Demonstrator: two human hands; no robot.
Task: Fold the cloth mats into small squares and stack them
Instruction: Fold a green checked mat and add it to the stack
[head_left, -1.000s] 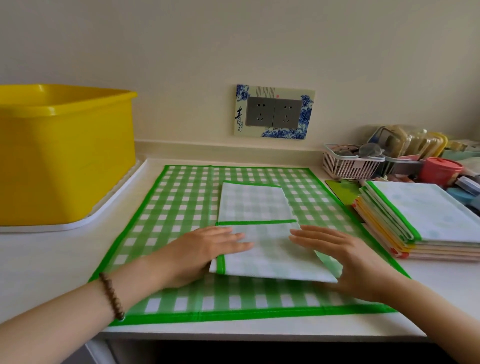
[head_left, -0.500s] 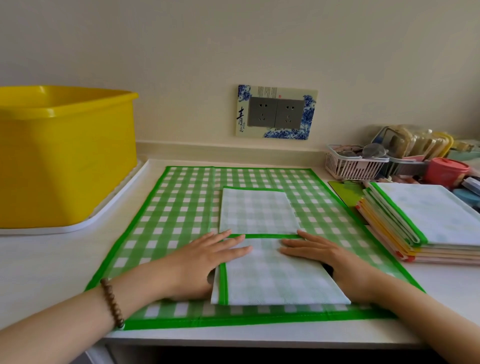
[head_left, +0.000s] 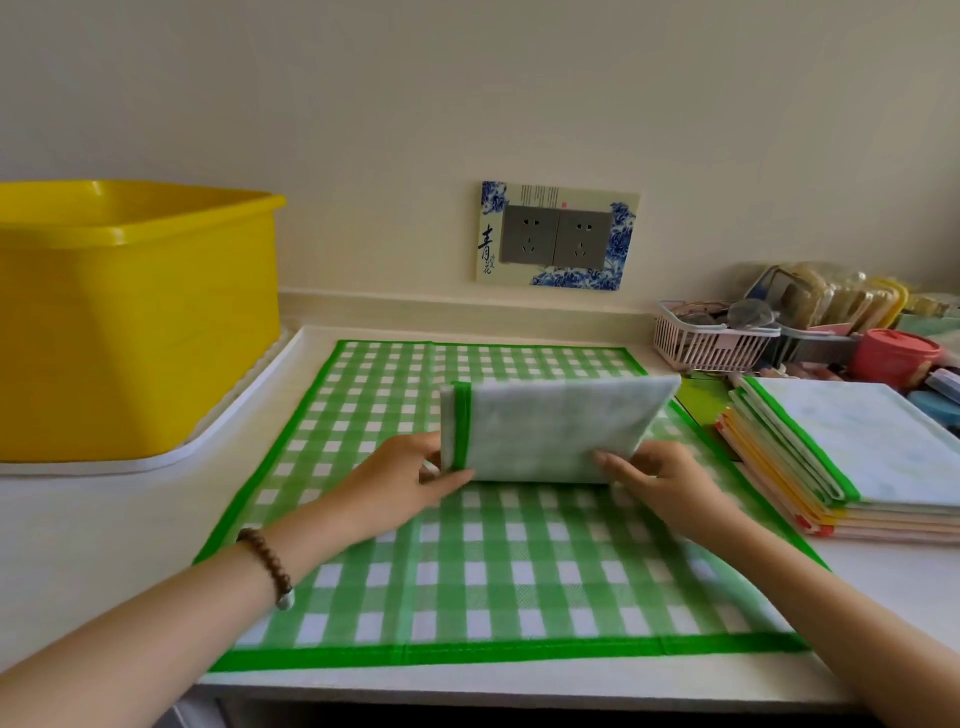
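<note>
A folded green-checked cloth mat (head_left: 556, 426), pale side out with a green border at its left end, is lifted off the surface and tilted up toward the wall. My left hand (head_left: 405, 480) pinches its lower left corner by the green border. My right hand (head_left: 654, 480) grips its lower right edge, fingers curled over the front. Under both hands lies a larger green-checked mat (head_left: 467, 582), spread flat. A stack of folded mats (head_left: 852, 457) sits at the right.
A big yellow tub (head_left: 130, 317) on a white tray fills the left. At the back right stand a white basket (head_left: 711, 338), a red lidded cup (head_left: 893, 356) and assorted clutter. Wall sockets (head_left: 556, 236) are straight ahead. The counter's front edge runs just below the spread mat.
The folded mat lay flat under both flat hands, half open; now it is folded over once more and both hands have taken hold of it and lifted it, tilting it upward.
</note>
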